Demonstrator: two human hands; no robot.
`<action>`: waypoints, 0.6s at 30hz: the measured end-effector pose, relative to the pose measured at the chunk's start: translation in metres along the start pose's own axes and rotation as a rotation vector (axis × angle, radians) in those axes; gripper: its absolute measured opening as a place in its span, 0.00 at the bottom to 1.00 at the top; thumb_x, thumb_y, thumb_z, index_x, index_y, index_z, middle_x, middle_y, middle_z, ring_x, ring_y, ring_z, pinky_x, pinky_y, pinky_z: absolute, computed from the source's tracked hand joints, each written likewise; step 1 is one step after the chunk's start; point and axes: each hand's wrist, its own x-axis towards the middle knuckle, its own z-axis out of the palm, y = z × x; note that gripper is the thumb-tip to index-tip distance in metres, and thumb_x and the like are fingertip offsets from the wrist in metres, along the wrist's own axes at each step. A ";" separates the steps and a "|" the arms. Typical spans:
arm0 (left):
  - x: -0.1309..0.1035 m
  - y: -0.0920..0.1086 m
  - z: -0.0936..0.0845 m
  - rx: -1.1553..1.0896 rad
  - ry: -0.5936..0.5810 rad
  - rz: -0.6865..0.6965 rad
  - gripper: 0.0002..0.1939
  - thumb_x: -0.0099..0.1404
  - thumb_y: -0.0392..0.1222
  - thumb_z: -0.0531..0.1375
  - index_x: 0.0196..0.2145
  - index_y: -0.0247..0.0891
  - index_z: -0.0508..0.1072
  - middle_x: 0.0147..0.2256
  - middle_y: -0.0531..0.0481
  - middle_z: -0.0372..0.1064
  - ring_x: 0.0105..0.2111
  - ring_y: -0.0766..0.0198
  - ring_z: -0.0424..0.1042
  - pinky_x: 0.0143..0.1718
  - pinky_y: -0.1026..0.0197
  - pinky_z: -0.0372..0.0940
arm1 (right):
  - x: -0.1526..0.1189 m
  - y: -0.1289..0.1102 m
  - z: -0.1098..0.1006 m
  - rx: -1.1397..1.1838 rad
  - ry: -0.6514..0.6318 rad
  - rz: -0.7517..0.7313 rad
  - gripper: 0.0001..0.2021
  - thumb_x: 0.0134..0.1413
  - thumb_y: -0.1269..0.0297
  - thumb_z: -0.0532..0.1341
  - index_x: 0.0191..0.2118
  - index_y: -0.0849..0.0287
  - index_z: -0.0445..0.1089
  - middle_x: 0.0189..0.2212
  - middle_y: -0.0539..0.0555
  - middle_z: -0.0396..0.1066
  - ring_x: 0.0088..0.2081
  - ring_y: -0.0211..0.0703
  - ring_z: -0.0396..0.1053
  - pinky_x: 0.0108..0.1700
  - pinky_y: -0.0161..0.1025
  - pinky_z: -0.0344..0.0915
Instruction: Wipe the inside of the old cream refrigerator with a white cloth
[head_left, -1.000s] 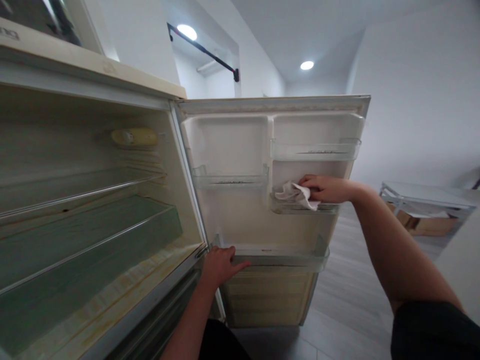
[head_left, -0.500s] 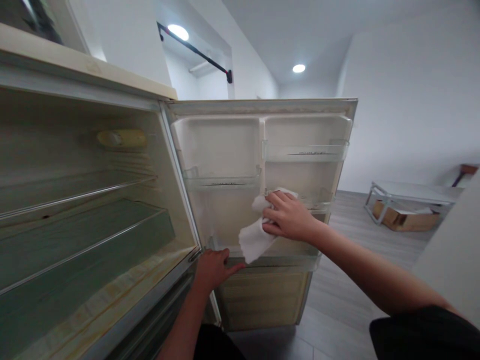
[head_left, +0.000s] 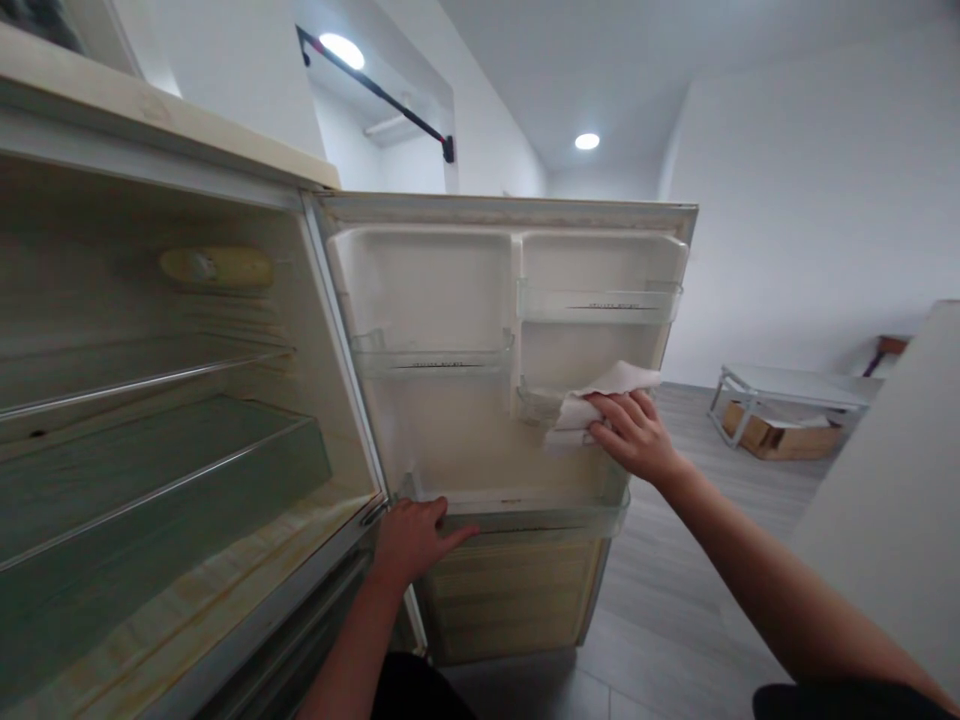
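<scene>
A white cloth point(head_left: 600, 400) is bunched under the fingers of my right hand point(head_left: 634, 430), which presses it at the middle right door shelf point(head_left: 541, 402). Part of that shelf is hidden by the cloth. My left hand point(head_left: 411, 535) rests near the hinge side, at the left end of the bottom door shelf point(head_left: 547, 522), its thumb stretched to the right along the shelf's front. The refrigerator door point(head_left: 442, 440) stands wide open, with clear bins on its off-white inner side.
On the left is the fridge interior, with a glass shelf point(head_left: 150, 380), a yellowed lamp cover point(head_left: 217, 267) and stained walls. A white low table point(head_left: 795, 385) stands by the far wall with a cardboard box point(head_left: 784, 437) under it. Grey flooring point(head_left: 675, 570) lies beyond the door.
My right hand has moved right with the cloth, from the middle of the door to the right-hand shelf. My left hand stays in about the same place. The view has shifted slightly.
</scene>
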 end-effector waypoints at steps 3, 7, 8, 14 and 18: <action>0.001 0.002 0.001 -0.006 0.004 -0.002 0.38 0.62 0.80 0.45 0.30 0.41 0.72 0.30 0.45 0.78 0.35 0.46 0.77 0.40 0.51 0.64 | -0.023 -0.002 0.003 -0.009 0.054 0.142 0.05 0.61 0.73 0.61 0.35 0.57 0.70 0.51 0.62 0.72 0.51 0.52 0.66 0.56 0.53 0.62; 0.001 0.002 0.000 -0.004 -0.005 -0.008 0.38 0.61 0.79 0.46 0.30 0.41 0.72 0.30 0.45 0.78 0.35 0.46 0.77 0.41 0.50 0.64 | -0.034 -0.037 0.013 0.088 0.179 0.199 0.06 0.61 0.69 0.58 0.33 0.56 0.70 0.42 0.60 0.72 0.42 0.49 0.66 0.45 0.46 0.65; 0.001 0.002 0.000 -0.003 -0.008 -0.008 0.37 0.61 0.79 0.47 0.30 0.41 0.72 0.30 0.45 0.78 0.35 0.46 0.77 0.41 0.50 0.64 | -0.032 -0.049 0.017 0.146 0.160 0.138 0.06 0.61 0.68 0.57 0.33 0.55 0.71 0.41 0.60 0.72 0.40 0.48 0.66 0.43 0.44 0.65; -0.003 -0.002 -0.004 -0.003 -0.012 0.014 0.38 0.62 0.79 0.47 0.30 0.40 0.74 0.29 0.43 0.78 0.35 0.46 0.77 0.41 0.50 0.64 | 0.006 -0.105 0.056 0.650 -0.147 0.569 0.12 0.58 0.71 0.53 0.42 0.60 0.73 0.45 0.64 0.76 0.45 0.52 0.71 0.48 0.48 0.68; -0.005 -0.005 -0.004 -0.030 -0.018 0.015 0.36 0.61 0.79 0.50 0.30 0.40 0.74 0.29 0.44 0.78 0.35 0.46 0.77 0.42 0.50 0.64 | 0.033 -0.124 0.070 1.262 0.098 1.086 0.11 0.59 0.60 0.57 0.39 0.57 0.75 0.40 0.60 0.77 0.48 0.53 0.73 0.55 0.53 0.68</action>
